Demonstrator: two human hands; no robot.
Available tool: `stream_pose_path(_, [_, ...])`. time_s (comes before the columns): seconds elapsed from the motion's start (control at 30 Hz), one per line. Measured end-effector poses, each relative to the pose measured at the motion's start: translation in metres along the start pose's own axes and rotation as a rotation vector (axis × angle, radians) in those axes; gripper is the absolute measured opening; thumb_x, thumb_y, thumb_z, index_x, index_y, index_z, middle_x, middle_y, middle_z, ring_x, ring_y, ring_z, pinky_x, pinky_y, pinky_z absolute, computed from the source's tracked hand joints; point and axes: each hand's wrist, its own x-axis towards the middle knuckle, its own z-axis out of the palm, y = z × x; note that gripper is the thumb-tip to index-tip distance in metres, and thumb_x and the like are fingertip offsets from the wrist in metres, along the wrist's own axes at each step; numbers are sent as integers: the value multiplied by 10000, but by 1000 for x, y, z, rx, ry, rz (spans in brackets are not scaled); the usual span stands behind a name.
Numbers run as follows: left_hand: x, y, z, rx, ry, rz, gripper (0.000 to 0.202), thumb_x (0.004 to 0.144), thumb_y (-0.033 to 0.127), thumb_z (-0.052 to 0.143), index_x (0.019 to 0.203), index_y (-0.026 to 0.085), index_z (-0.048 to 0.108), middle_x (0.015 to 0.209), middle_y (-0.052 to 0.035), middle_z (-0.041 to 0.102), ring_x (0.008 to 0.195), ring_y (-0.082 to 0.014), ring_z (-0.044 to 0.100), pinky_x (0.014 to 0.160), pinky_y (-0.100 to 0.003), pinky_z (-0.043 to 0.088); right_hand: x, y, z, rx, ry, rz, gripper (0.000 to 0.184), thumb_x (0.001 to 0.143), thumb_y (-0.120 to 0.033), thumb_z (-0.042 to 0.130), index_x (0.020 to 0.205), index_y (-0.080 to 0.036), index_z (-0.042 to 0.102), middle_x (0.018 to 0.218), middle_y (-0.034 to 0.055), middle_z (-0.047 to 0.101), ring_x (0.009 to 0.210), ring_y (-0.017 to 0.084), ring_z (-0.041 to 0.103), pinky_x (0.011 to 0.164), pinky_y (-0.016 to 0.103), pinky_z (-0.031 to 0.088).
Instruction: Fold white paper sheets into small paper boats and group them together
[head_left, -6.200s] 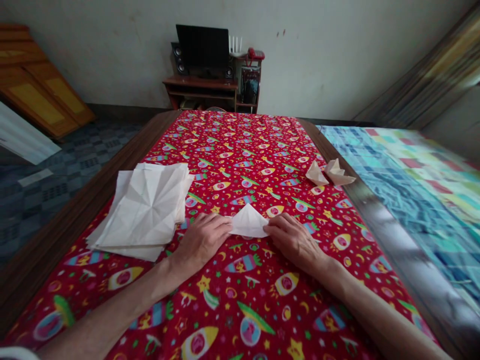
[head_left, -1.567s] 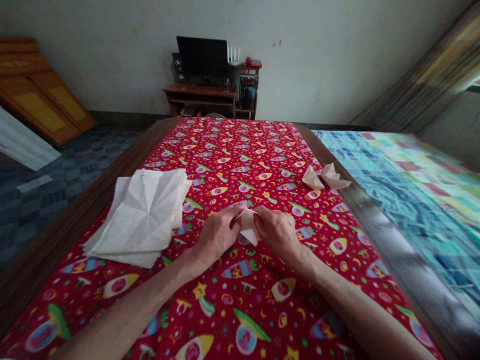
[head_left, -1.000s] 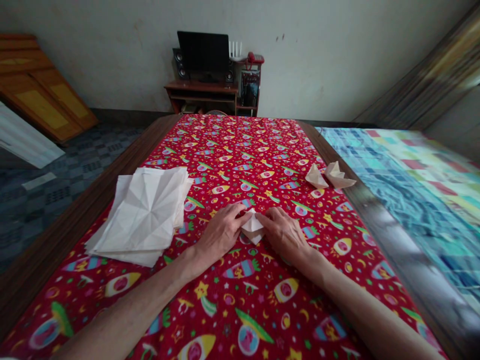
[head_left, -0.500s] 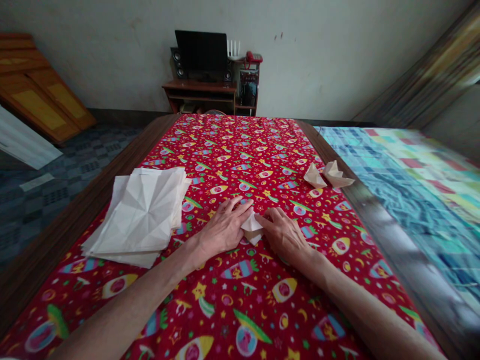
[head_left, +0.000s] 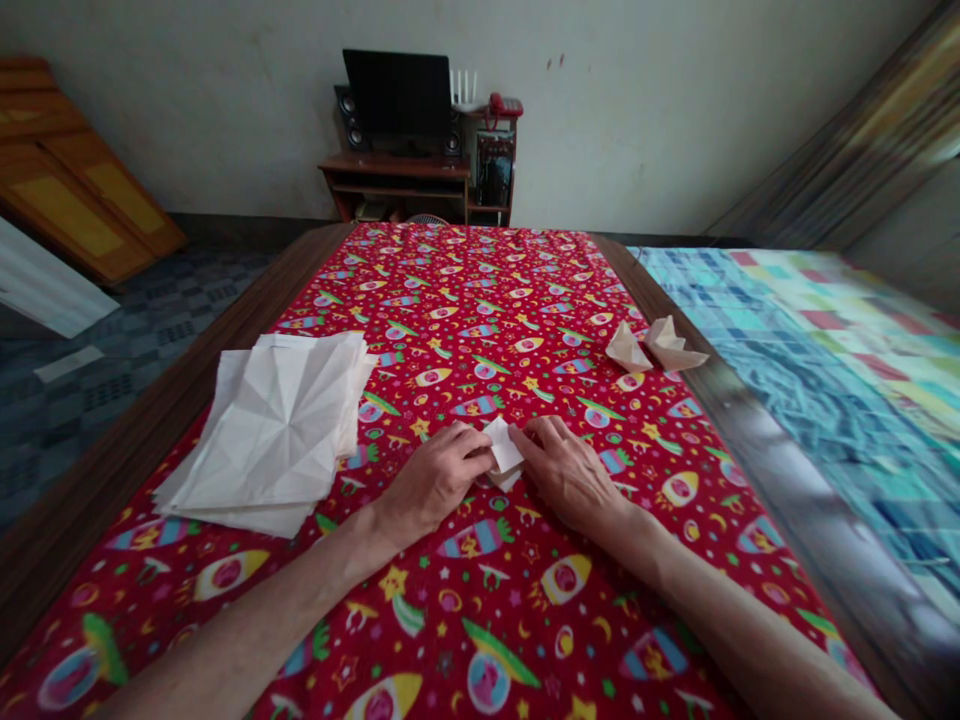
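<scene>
- Both hands sit low on the red cloth (head_left: 480,300), meeting over a small white folded paper (head_left: 502,452) near the middle of the table's near half.
- Left hand (head_left: 433,480): fingers curled in, tips pinching the paper's left edge, knuckles up, heel of the hand down on the cloth.
- Right hand (head_left: 566,472): flatter, fingers stretched toward the paper and pressing on its right edge; it touches the paper, but whether it grips or only presses I cannot tell.
- The paper is a compact, many-layered fold, with one corner lifting up between the fingertips and the rest lying on the cloth.
- The cloth is printed with rockets, stars and planets, and covers a dark wooden table (head_left: 97,480) whose bare edge shows down the left side.
- Left of the hands, just beside the left wrist's line, lies a paper stack (head_left: 274,430): creased white sheets, loosely squared, the top one showing radiating fold lines.
- Far right, near the table's right edge and well apart from the hands, sit two paper boats (head_left: 656,346), touching each other.
- Beyond that edge is a patchwork bedspread (head_left: 825,350) in blue, green and pink.
- Against the back wall stands a desk (head_left: 405,185) with a dark monitor (head_left: 396,92), speakers and a red phone (head_left: 504,104).
- At far left, wooden doors (head_left: 82,200) lean over a checked floor.
</scene>
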Motion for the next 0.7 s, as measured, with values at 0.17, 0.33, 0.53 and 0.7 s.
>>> stream_pose_path(0.17, [-1,-3,2,32,-37,28,137,904,197,541,960,221,664,1060,-27,632,952,-191,546,818,-339,484,-9,1,1,-12,83,-84,305,930,-157,435,1221,-159,526,1117,135,554,976,243,488,761,359,433])
stream_pose_path(0.33, [-3,-4,2,-67,68,-1,166,925,207,507,975,176,663,967,-50,661,919,-172,573,813,-321,498,-17,7,3,73,196,-268,228,939,-172,432,1083,-171,609,1067,119,600,945,221,516,768,368,423])
stream_pose_path(0.53, [-9,-7,4,-138,103,-89,166,933,169,479,929,170,645,909,-46,634,882,-165,570,788,-308,506,-15,10,8,241,174,-182,199,939,-170,446,1002,-174,634,965,75,629,889,175,530,745,296,442])
stream_pose_path(0.7, [-11,-10,11,-135,105,-157,141,938,180,471,952,185,611,925,-36,590,881,-158,569,804,-298,502,-13,14,15,362,227,-111,201,937,-190,448,1002,-172,638,970,83,631,888,177,529,768,307,460])
